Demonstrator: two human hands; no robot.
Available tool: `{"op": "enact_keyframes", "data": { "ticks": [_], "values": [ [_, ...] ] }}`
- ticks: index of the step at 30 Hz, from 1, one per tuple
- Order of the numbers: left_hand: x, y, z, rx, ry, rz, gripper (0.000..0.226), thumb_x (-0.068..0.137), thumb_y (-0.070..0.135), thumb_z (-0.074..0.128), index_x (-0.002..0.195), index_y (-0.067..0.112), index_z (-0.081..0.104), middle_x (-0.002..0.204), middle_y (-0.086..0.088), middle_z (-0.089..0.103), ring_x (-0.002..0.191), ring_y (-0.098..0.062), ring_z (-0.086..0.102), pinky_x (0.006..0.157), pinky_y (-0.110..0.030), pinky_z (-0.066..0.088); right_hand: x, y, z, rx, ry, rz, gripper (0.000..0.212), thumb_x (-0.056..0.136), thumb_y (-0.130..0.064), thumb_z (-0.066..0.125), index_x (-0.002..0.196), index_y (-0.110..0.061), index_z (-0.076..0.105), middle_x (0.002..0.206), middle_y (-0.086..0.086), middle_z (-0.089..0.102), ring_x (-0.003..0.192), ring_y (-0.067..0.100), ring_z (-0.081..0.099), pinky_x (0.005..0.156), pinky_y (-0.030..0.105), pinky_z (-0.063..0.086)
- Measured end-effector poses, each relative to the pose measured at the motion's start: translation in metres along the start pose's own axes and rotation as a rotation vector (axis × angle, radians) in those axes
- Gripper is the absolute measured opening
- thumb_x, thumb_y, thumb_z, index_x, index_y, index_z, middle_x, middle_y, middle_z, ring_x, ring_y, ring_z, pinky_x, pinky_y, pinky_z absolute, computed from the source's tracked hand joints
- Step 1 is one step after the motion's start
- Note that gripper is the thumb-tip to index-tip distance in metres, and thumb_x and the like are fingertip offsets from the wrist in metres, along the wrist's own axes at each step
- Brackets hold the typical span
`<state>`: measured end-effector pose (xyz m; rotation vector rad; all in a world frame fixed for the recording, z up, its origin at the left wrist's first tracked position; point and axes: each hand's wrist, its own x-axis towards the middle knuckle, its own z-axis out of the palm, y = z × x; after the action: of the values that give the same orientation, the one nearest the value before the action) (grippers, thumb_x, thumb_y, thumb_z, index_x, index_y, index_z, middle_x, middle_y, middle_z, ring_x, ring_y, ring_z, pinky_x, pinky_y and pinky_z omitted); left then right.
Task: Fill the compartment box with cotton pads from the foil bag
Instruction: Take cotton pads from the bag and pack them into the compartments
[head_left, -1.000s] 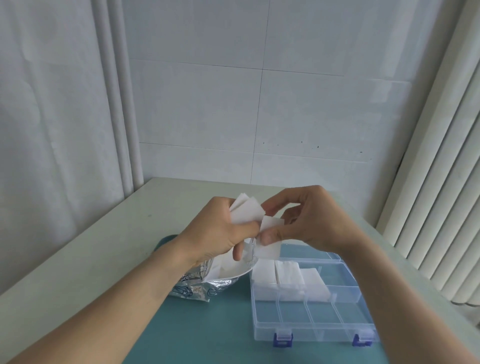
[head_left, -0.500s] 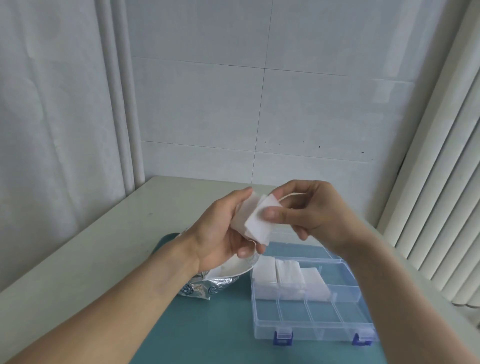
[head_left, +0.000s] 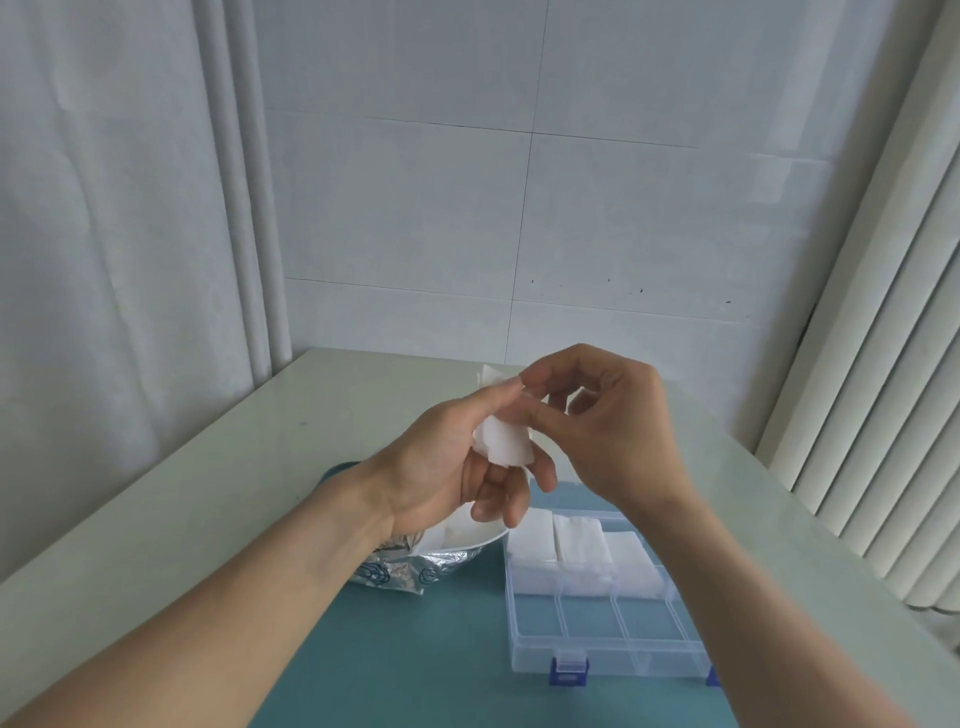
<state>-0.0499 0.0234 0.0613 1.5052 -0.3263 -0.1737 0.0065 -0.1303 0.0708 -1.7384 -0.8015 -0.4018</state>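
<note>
Mid-frame: left hand (head_left: 441, 467) gripping cotton pads (head_left: 504, 447), right hand (head_left: 597, 426) pinching top pad (likely peeling one off). Compartment box (head_left: 597, 623) lower right, far row filled; foil bag (head_left: 405, 566) beside it.

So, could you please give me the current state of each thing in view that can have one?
Left hand: raised, gripping a stack of cotton pads.
Right hand: pinching the top of that stack.
Compartment box: lid open, back row holding pads, front row bare.
Foil bag: open, lying beside the box.
Blue latch: undone.
</note>
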Motion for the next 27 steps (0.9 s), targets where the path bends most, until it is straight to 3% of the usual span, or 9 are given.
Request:
{"op": "enact_keyframes", "data": {
  "ticks": [4,7,10,12,15,17,20,24,27],
  "values": [
    [0.003,-0.001,0.002,0.063,0.206,0.031,0.044,0.107,0.032,0.037,0.093,0.004,0.069,0.083,-0.017,0.064,0.056,-0.029,0.058,0.044,-0.027,0.033,0.001,0.004,0.0,-0.091,-0.02,-0.023,0.036,0.075,-0.018,0.086,0.102,-0.033,0.068,0.103,-0.017,0.067,0.09,0.005,0.06,0.068,0.019,0.044],
    [0.005,-0.002,0.002,0.062,0.361,0.046,0.024,0.106,0.024,0.043,0.105,0.004,0.055,0.077,-0.014,0.066,0.061,-0.028,0.06,0.051,-0.032,0.039,0.0,0.003,-0.008,-0.099,-0.279,-0.076,0.079,0.072,-0.019,0.09,0.137,-0.035,0.049,0.137,-0.018,0.051,0.124,0.004,0.051,0.087,0.022,0.05],
    [0.005,0.001,0.005,0.072,0.326,0.047,0.016,0.102,0.015,0.05,0.115,0.005,0.05,0.084,-0.015,0.061,0.067,-0.027,0.061,0.059,-0.033,0.044,-0.001,0.006,-0.004,-0.254,-0.48,-0.047,0.118,0.056,-0.036,0.097,0.151,-0.044,0.028,0.158,-0.021,0.021,0.143,0.0,0.028,0.106,0.022,0.038],
    [0.004,0.002,0.009,0.116,0.292,0.057,0.017,0.097,0.005,0.054,0.113,0.006,0.046,0.087,-0.016,0.055,0.072,-0.026,0.059,0.062,-0.032,0.046,0.0,0.009,0.0,-0.308,-0.442,-0.075,0.111,0.054,-0.038,0.097,0.147,-0.042,0.037,0.159,-0.019,0.018,0.142,0.002,0.031,0.104,0.018,0.038],
    [0.004,0.001,0.015,0.083,0.193,0.079,0.011,0.092,0.0,0.057,0.1,0.007,0.054,0.081,-0.009,0.059,0.083,-0.024,0.056,0.074,-0.037,0.046,0.002,0.012,0.002,-0.309,-0.32,-0.146,0.082,0.056,-0.029,0.097,0.129,-0.032,0.06,0.145,-0.014,0.044,0.123,0.001,0.051,0.094,0.022,0.049],
    [0.003,0.001,0.015,-0.046,0.178,0.048,0.011,0.088,0.003,0.062,0.096,0.011,0.061,0.08,-0.002,0.064,0.083,-0.022,0.057,0.079,-0.039,0.045,0.002,0.014,0.003,-0.311,-0.307,-0.175,0.075,0.055,-0.026,0.098,0.121,-0.027,0.063,0.133,-0.011,0.052,0.111,0.004,0.058,0.086,0.023,0.051],
    [0.003,-0.001,0.011,-0.193,0.174,-0.002,0.011,0.08,0.013,0.068,0.091,0.013,0.065,0.085,-0.009,0.056,0.08,-0.02,0.056,0.076,-0.036,0.045,0.001,0.01,0.004,-0.392,-0.348,-0.153,0.076,0.052,-0.032,0.099,0.116,-0.026,0.058,0.128,-0.01,0.049,0.104,0.009,0.058,0.078,0.019,0.048],
    [0.005,-0.006,0.01,-0.207,0.188,0.022,0.013,0.084,0.001,0.064,0.082,0.013,0.06,0.078,-0.007,0.056,0.072,-0.018,0.058,0.064,-0.029,0.044,-0.002,0.0,0.002,-0.462,-0.411,-0.107,0.102,0.045,-0.042,0.098,0.134,-0.038,0.047,0.139,-0.017,0.037,0.111,0.01,0.054,0.087,0.029,0.051],
    [0.006,-0.008,0.011,-0.149,0.162,0.076,0.013,0.076,0.0,0.065,0.08,0.012,0.062,0.075,-0.007,0.058,0.071,-0.018,0.06,0.064,-0.03,0.045,-0.003,-0.003,0.003,-0.512,-0.384,-0.165,0.093,0.047,-0.048,0.096,0.131,-0.038,0.057,0.136,-0.017,0.051,0.117,0.008,0.052,0.094,0.034,0.047]
  ]
}}
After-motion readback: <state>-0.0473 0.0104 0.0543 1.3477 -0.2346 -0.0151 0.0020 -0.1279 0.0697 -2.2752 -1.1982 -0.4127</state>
